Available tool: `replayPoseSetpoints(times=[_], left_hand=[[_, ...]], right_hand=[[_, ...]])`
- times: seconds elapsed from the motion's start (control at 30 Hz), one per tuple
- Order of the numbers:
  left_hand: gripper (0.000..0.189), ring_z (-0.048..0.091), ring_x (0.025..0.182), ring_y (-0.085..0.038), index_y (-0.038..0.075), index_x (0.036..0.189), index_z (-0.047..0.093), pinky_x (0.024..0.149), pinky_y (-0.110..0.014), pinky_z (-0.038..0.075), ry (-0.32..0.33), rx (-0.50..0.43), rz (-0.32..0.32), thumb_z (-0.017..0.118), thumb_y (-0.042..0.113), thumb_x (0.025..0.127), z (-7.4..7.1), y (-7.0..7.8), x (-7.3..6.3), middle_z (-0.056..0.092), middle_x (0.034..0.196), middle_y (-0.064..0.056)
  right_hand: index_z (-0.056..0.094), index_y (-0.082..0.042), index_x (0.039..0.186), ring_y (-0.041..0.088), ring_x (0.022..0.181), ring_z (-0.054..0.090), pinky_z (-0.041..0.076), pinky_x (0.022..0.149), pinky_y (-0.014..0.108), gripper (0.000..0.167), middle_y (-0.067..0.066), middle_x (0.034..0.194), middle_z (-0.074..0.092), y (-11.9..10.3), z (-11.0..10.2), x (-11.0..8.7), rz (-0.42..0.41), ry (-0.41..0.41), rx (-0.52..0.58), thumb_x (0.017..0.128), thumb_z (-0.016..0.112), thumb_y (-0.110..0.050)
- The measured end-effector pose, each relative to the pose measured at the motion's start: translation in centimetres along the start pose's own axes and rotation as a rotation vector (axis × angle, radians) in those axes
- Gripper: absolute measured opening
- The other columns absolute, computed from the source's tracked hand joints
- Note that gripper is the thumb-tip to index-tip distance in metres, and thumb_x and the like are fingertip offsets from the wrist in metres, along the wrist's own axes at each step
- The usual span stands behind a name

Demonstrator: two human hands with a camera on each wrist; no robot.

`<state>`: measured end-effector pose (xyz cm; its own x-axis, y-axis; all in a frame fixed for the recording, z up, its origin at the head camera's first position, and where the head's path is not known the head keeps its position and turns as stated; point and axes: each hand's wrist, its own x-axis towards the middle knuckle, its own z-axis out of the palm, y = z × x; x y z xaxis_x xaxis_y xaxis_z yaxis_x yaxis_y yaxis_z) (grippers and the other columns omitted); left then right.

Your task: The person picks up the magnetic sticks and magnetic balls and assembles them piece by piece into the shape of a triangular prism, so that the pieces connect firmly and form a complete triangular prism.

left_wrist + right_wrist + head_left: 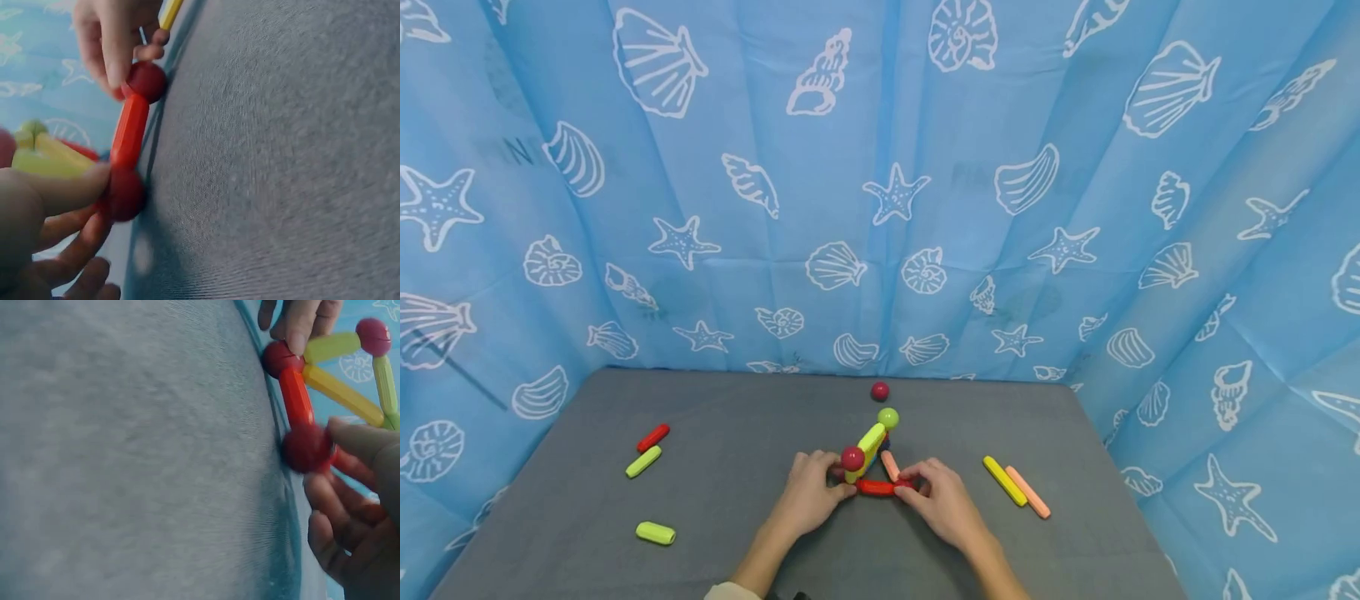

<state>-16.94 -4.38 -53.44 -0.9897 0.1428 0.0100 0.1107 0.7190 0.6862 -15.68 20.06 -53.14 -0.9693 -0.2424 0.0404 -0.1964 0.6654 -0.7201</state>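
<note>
A red rod (876,488) lies across the front of a small structure of rods and balls, with a dark red ball at each end. My left hand (811,493) pinches the left ball (127,195) between thumb and fingers. At the other end, my right hand (945,505) holds the right ball (306,448). From the left ball rise a yellow-green rod (333,347) and a yellow rod (344,395). A raised dark red ball (852,457) and a green ball (888,417) top the structure. Beside the right hand is a peach rod (890,466).
Left on the grey table (737,558) lie a red rod (653,437), a thin lime rod (643,462) and a thicker lime rod (656,533). On the right, a yellow rod (1004,481) lies by a peach rod (1028,492). A loose dark red ball (880,391) sits behind, near the curtain (895,308).
</note>
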Motion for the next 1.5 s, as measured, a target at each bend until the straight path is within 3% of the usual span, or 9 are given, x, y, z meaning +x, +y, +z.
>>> replayPoseSetpoints(times=[0.13, 0.37, 0.53, 0.7, 0.83, 1.0, 1.17, 1.3, 1.5], left_hand=[[0.026, 0.054, 0.091, -0.016, 0.013, 0.108, 0.075, 0.077, -0.035, 0.048, 0.114, -0.013, 0.014, 0.084, 0.02, 0.085, 0.3, -0.2, 0.8, 0.072, 0.102, -0.002], [0.037, 0.061, 0.097, -0.019, 0.015, 0.124, 0.071, 0.082, -0.04, 0.053, 0.142, -0.069, 0.017, 0.08, 0.02, 0.089, 0.1, -0.3, 1.1, 0.073, 0.116, -0.004], [0.031, 0.065, 0.109, -0.021, 0.019, 0.122, 0.072, 0.091, -0.044, 0.054, 0.114, -0.126, 0.022, 0.077, 0.018, 0.091, -4.4, -2.3, -0.9, 0.072, 0.117, 0.003], [0.03, 0.066, 0.11, -0.02, 0.021, 0.122, 0.071, 0.091, -0.04, 0.057, 0.106, -0.143, 0.008, 0.076, 0.023, 0.092, -10.1, -6.3, -4.0, 0.072, 0.115, 0.007], [0.052, 0.062, 0.117, -0.029, 0.02, 0.129, 0.068, 0.094, -0.047, 0.054, 0.082, -0.087, -0.062, 0.084, 0.037, 0.082, -13.3, -10.1, -6.5, 0.071, 0.123, 0.0], [0.082, 0.057, 0.122, -0.036, 0.015, 0.137, 0.063, 0.095, -0.055, 0.048, -0.02, 0.018, -0.178, 0.091, 0.048, 0.067, -15.5, -14.1, -8.7, 0.068, 0.133, -0.01], [0.075, 0.067, 0.109, -0.029, 0.009, 0.131, 0.066, 0.091, -0.047, 0.054, -0.12, -0.008, -0.28, 0.093, 0.036, 0.067, -16.1, -15.9, -9.2, 0.07, 0.128, -0.013], [0.052, 0.068, 0.089, -0.015, 0.012, 0.117, 0.074, 0.076, -0.038, 0.057, -0.114, 0.019, -0.339, 0.09, 0.029, 0.072, -15.3, -15.8, -8.7, 0.074, 0.107, -0.002], [0.028, 0.062, 0.087, -0.008, 0.025, 0.114, 0.076, 0.073, -0.028, 0.052, -0.012, 0.027, -0.2, 0.08, 0.027, 0.087, -13.0, -11.8, -6.7, 0.069, 0.1, 0.007]], right_hand=[[0.076, -0.018, 0.105, 0.0, 0.065, 0.056, 0.048, 0.058, 0.019, 0.021, -0.006, 0.086, 0.071, 0.1, 0.1, 0.1, -0.026, -0.016, 0.074, 0.093, 0.074, -0.035], [0.069, -0.013, 0.121, 0.003, 0.076, 0.057, 0.05, 0.067, 0.021, 0.036, 0.0, 0.105, 0.069, 1.3, 0.6, 2.3, 0.012, 0.205, -0.005, 0.091, 0.078, -0.032], [0.071, -0.015, 0.121, 0.013, 0.093, 0.062, 0.055, 0.083, 0.034, 0.032, 0.0, 0.109, 0.068, 1.8, 0.8, 3.6, -0.046, 0.193, -0.052, 0.092, 0.077, -0.026], [0.074, -0.016, 0.116, 0.017, 0.099, 0.065, 0.055, 0.09, 0.042, 0.026, -0.001, 0.104, 0.068, 1.9, 0.8, 4.3, -0.015, 0.216, -0.071, 0.091, 0.077, -0.02], [0.072, -0.013, 0.119, 0.019, 0.1, 0.065, 0.055, 0.09, 0.043, 0.029, 0.001, 0.104, 0.068, 1.8, 0.7, 4.7, 0.035, 0.231, -0.082, 0.092, 0.077, -0.023], [0.072, -0.013, 0.122, 0.024, 0.107, 0.067, 0.055, 0.095, 0.047, 0.033, 0.004, 0.108, 0.07, 1.7, 0.7, 4.9, 0.063, 0.229, -0.078, 0.092, 0.076, -0.025], [0.071, -0.013, 0.123, 0.022, 0.107, 0.067, 0.055, 0.096, 0.047, 0.033, 0.003, 0.108, 0.069, 1.8, 0.7, 4.9, 0.079, 0.232, -0.08, 0.093, 0.076, -0.026], [0.071, -0.013, 0.123, 0.022, 0.105, 0.067, 0.055, 0.096, 0.047, 0.033, 0.003, 0.108, 0.069, 1.6, 0.9, 5.0, 0.076, 0.228, -0.081, 0.093, 0.075, -0.026], [0.071, -0.011, 0.123, 0.025, 0.107, 0.067, 0.055, 0.097, 0.05, 0.033, 0.005, 0.111, 0.07, 1.2, 1.3, 5.1, 0.052, 0.209, -0.072, 0.094, 0.075, -0.025]])
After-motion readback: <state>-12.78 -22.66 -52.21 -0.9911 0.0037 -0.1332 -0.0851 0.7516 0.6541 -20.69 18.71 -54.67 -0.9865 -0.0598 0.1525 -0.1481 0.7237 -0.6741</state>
